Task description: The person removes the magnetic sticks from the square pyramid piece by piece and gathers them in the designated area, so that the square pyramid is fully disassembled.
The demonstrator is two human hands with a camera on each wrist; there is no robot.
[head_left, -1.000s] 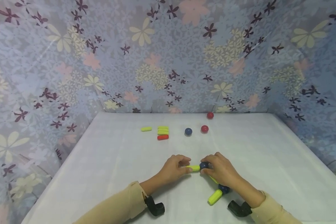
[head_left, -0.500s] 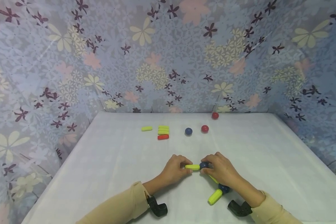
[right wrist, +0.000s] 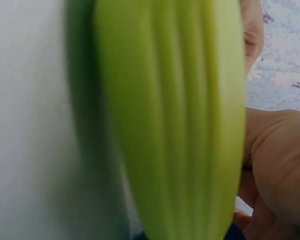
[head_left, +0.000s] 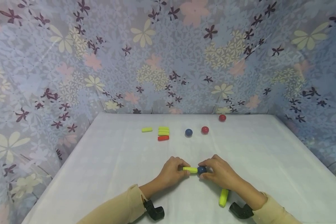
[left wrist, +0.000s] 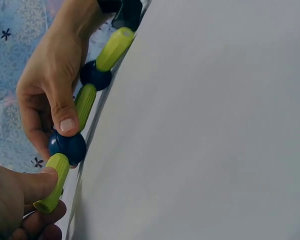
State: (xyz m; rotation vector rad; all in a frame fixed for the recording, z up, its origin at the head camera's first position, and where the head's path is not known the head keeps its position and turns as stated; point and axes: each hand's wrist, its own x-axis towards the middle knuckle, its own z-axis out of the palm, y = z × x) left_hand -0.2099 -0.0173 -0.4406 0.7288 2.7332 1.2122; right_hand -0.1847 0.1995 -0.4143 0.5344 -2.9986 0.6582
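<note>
My left hand (head_left: 172,171) pinches a yellow-green ribbed rod (head_left: 191,170) between thumb and fingers. That rod meets a blue ball (head_left: 202,170), which my right hand (head_left: 223,174) holds with thumb and fingertips. In the left wrist view the chain goes on from this ball through a second rod (left wrist: 85,106), a second blue ball (left wrist: 95,75) and a third rod (left wrist: 115,49). My right hand hides most of that stretch in the head view, where the third rod (head_left: 223,197) shows below the palm. Close up, this green rod (right wrist: 175,110) fills the right wrist view.
Toward the back of the white table (head_left: 123,155) lie a loose yellow-green rod (head_left: 147,129), a row of yellow-green rods (head_left: 163,131), a red rod (head_left: 163,138), a blue ball (head_left: 189,133) and two red balls (head_left: 205,130). Floral cloth (head_left: 168,56) hangs behind.
The far red ball has rolled right along the back edge. The third rod has swung to the right and points more toward me. Both hands keep their holds and have shifted slightly.
</note>
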